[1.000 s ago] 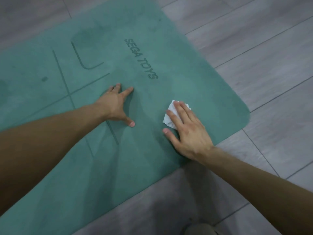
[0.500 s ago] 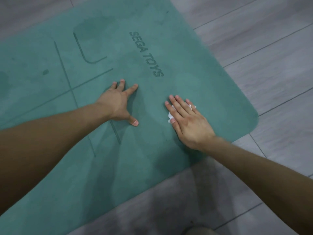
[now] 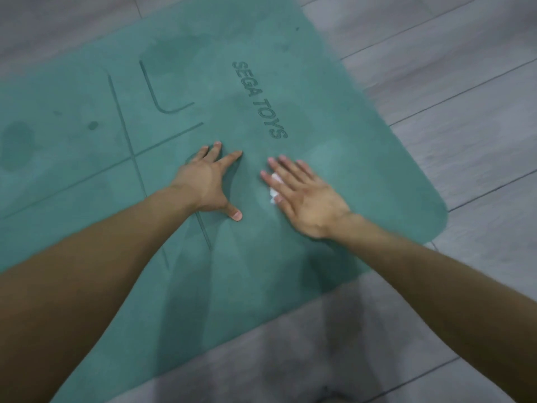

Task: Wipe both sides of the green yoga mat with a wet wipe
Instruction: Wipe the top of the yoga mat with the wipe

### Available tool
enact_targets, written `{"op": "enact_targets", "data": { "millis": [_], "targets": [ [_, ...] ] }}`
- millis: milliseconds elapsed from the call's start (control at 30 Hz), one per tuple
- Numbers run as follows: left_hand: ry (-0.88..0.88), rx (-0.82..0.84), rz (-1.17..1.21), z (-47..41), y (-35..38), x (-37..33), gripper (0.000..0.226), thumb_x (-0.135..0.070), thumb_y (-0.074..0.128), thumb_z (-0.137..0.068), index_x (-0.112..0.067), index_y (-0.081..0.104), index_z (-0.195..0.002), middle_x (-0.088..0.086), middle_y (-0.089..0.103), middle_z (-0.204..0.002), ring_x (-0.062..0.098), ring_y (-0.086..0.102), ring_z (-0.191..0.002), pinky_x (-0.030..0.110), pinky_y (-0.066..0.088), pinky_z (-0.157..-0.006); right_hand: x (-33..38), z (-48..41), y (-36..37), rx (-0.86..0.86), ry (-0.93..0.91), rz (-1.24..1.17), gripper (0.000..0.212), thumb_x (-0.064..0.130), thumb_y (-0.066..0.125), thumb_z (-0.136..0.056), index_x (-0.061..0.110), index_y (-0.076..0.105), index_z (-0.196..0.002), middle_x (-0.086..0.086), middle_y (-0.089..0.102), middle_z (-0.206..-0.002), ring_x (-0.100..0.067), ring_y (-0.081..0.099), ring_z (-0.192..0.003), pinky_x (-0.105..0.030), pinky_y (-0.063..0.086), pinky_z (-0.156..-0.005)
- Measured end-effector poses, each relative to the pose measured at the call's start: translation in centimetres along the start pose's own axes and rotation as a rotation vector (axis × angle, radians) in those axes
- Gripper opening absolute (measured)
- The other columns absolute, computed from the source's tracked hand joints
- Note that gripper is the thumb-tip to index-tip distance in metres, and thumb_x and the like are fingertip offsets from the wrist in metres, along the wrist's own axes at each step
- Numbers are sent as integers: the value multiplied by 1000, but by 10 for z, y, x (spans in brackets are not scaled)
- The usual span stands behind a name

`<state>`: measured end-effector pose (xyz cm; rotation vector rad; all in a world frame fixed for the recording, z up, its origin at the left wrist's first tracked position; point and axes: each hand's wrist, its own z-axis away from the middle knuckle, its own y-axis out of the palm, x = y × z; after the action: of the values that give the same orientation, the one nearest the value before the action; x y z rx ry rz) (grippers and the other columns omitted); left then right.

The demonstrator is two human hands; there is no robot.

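The green yoga mat [image 3: 334, 91] lies flat on the floor, printed "SEGA TOYS" with dark guide lines. My left hand [image 3: 207, 181] rests flat on it with fingers spread, near the crossing of the lines. Just right of it, my right hand [image 3: 305, 196] presses flat with straight fingers on the white wet wipe [image 3: 274, 187]. The wipe is almost covered; only a small crumpled edge shows by the thumb side.
Grey wood-look floor planks [image 3: 465, 82] surround the mat on the right, the far side and the near side. The mat's rounded corner [image 3: 436, 210] lies right of my right hand. Darker damp-looking patches mark the mat at the left and far side.
My right hand slid the wipe leftward across the mat, closer to my left hand, and now covers more of it. The left hand stayed planted in place.
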<state>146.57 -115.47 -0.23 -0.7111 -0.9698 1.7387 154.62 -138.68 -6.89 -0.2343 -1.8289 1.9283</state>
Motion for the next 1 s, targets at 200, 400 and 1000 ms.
{"op": "enact_targets", "data": {
  "millis": [200,400,1000],
  "targets": [
    [-27,-72,147,7,13,6,153,-71,97,-42,-38,15,-167,4,8,-176,26,12,-162,52,25,-128,-47,-47,-20,-23,398,-67,83,64,14,-105,12,0,-168,-12,-10,-175,-23,-14,-162,-40,-7,-132],
    [-173,-177,279,33,45,32,153,-96,75,-35,-32,23,-165,4,20,-174,26,24,-159,47,27,-128,38,-59,3,-15,-33,-12,70,50,14,-109,13,12,-169,-6,4,-176,-20,-1,-163,-42,2,-132],
    [-271,128,310,21,60,54,169,-115,41,-23,-43,-48,-147,1,-62,-150,23,-56,-140,61,-24,-121,-40,-152,-27,2,178,54,68,41,10,-106,18,6,-169,-5,1,-177,-22,-4,-163,-42,-6,-131]
  ]
}}
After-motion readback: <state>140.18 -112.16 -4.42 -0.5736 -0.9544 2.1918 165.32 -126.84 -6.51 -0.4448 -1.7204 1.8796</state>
